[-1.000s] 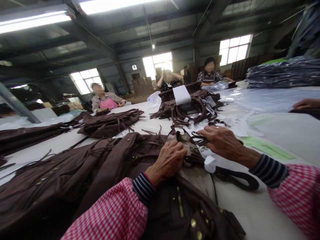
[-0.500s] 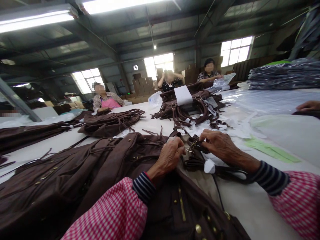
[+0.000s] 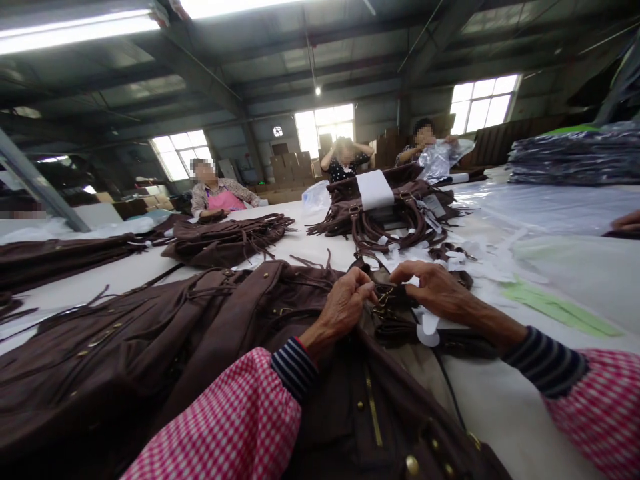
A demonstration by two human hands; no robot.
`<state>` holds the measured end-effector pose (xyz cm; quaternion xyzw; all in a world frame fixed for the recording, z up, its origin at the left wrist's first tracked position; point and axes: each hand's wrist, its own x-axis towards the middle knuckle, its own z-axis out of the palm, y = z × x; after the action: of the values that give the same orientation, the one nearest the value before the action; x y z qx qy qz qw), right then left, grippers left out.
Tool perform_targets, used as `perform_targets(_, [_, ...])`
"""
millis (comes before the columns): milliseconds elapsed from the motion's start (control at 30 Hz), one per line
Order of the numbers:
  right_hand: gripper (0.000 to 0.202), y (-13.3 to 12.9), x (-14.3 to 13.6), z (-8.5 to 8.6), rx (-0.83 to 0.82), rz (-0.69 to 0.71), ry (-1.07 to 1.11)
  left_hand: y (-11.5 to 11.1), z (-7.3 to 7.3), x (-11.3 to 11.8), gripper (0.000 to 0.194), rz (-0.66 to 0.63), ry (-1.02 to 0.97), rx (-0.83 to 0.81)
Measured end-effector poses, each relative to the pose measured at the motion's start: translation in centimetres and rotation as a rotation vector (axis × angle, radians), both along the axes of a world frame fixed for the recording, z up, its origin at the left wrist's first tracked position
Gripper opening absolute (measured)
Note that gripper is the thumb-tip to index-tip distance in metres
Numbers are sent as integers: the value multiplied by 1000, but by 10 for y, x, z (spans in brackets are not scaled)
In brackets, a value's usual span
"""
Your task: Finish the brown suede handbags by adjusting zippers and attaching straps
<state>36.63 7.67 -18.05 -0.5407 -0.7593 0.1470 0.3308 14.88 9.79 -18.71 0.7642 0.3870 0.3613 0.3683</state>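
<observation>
A large dark brown bag (image 3: pixel 320 393) with brass studs and a zip lies in front of me, its light lining showing at the right. My left hand (image 3: pixel 346 303) is closed at the bag's upper edge, beside a brass clasp; what its fingertips pinch is too small to make out. Just right of it, my right hand (image 3: pixel 435 290) has its thumb and fingers curled round a dark strap end. A folded bundle of dark brown straps (image 3: pixel 397 323) with brass clasps lies below both hands. White paper pieces (image 3: pixel 429 330) hang beside the bundle.
More brown bags (image 3: pixel 225 240) lie at the left. A stack of bags with a white band (image 3: pixel 375 190) stands ahead. Green strips (image 3: pixel 560 307) and plastic sheeting (image 3: pixel 530 207) lie at the right. Several people are round the table; one hand (image 3: pixel 627 223) shows at the right edge.
The view has shifted slightly. My right hand has moved a little closer to my left hand. The person at the far right has raised a clear plastic bag.
</observation>
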Motion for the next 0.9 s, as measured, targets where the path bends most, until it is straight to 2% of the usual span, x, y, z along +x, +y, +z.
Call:
perform_targets(67, [23, -3, -8, 7, -45, 61, 129, 1, -1, 0, 11, -32, -30, -4])
perform_targets(133, [29, -6, -18, 12, -95, 151, 214, 1, -1, 0, 13, -61, -69, -2])
perform_targets(233, [24, -7, -30, 15, -129, 220, 169, 1, 0, 0, 19, -90, -122, -41])
perform_targets(300, [14, -4, -31, 13, -112, 185, 118, 1, 0, -1, 22, -108, -107, -63])
perform_targets(400, [18, 1, -23, 10, -110, 139, 139, 2, 1, -4, 18, -131, 53, -11])
perform_targets(467, [19, 3, -18, 7, -111, 112, 145, 1, 3, -7, 24, -132, 249, 119])
perform_targets(533, [19, 4, -14, 5, -100, 65, 114, 0, 9, -11, 36, -135, 457, 251])
perform_targets(633, [18, 3, -14, 1, -40, -25, 45, -3, 23, -16, 36, -126, 678, 332])
perform_targets(767, [17, 3, -17, -5, 34, -112, 10, -3, 34, -20, 31, -94, 806, 369])
perform_targets(900, [17, 2, -20, -11, 65, -118, 83, -1, 30, -20, 25, -110, 840, 355])
